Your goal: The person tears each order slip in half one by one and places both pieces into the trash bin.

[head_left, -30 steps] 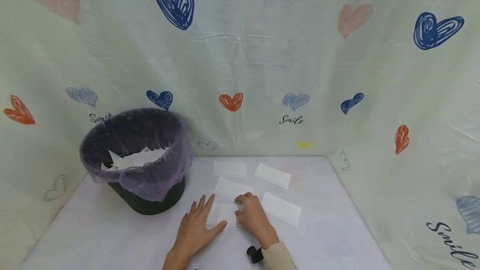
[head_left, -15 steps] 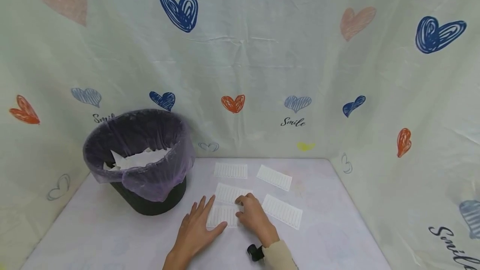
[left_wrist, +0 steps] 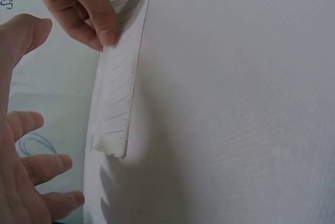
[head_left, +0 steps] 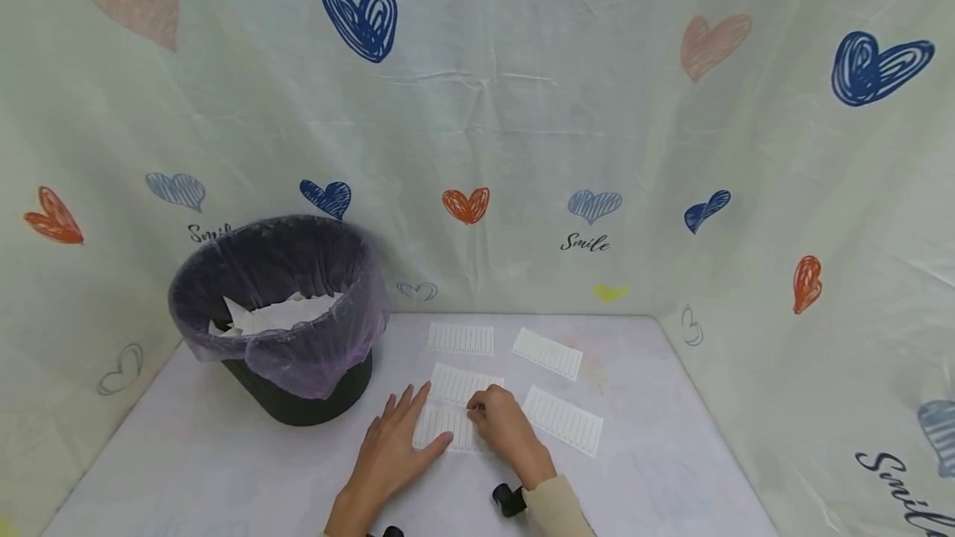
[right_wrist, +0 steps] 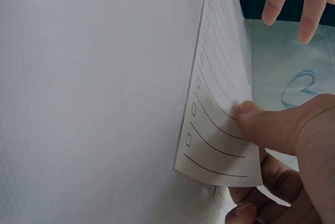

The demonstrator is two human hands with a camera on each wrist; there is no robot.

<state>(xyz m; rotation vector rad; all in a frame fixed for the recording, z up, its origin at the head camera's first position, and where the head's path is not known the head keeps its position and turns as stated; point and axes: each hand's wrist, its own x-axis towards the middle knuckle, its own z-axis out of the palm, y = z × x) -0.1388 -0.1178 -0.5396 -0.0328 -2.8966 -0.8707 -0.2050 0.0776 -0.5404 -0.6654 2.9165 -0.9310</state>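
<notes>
A white slip of lined checklist paper (head_left: 440, 429) lies nearest on the table, its printed rows and small boxes plain in the right wrist view. My right hand (head_left: 507, 429) pinches its right part, thumb on the printed face and curled fingers at the edge; that end bends up in the right wrist view. Over the slip's left end my left hand (head_left: 395, 446) is spread, fingers apart and holding nothing. Just behind lies a second lined slip (head_left: 462, 384), close to the first and partly overlapped by my right fingers in the head view.
Further slips lie at the back left (head_left: 460, 340), back right (head_left: 548, 353) and right (head_left: 564, 419). A dark bin with a purple liner (head_left: 321, 367) stands at the left, white paper (head_left: 287, 313) inside. A curtain printed with hearts (head_left: 477, 106) surrounds the table.
My right thumb has moved up towards the fingertips, closing the gap between them. The second slip has turned straighter, nearer the front one. My left hand stays spread in place.
</notes>
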